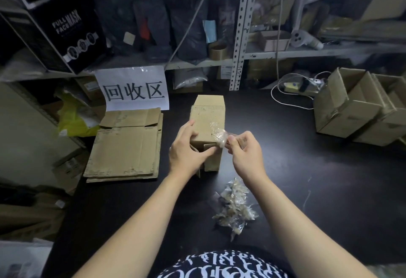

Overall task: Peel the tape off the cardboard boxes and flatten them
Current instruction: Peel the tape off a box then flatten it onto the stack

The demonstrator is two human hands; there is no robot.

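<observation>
Two hands at one small cardboard box point(206, 119) on the black table point(296, 157) — left hand point(189, 149) curled round its near end, right hand point(246, 153) pinching a crinkled strip of clear tape point(220, 136) at its right edge; flattened boxes point(125, 146) stacked to the left, peeled-tape pile point(236, 210) nearer

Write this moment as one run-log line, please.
left hand: holds box | right hand: pinches tape, partly peeled | flattened boxes: stacked left

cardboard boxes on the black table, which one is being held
The small brown cardboard box at the middle: the left hand grips it while the right hand pinches crumpled clear tape. The flattened stack lies left; two open boxes stand right, untouched.
</observation>
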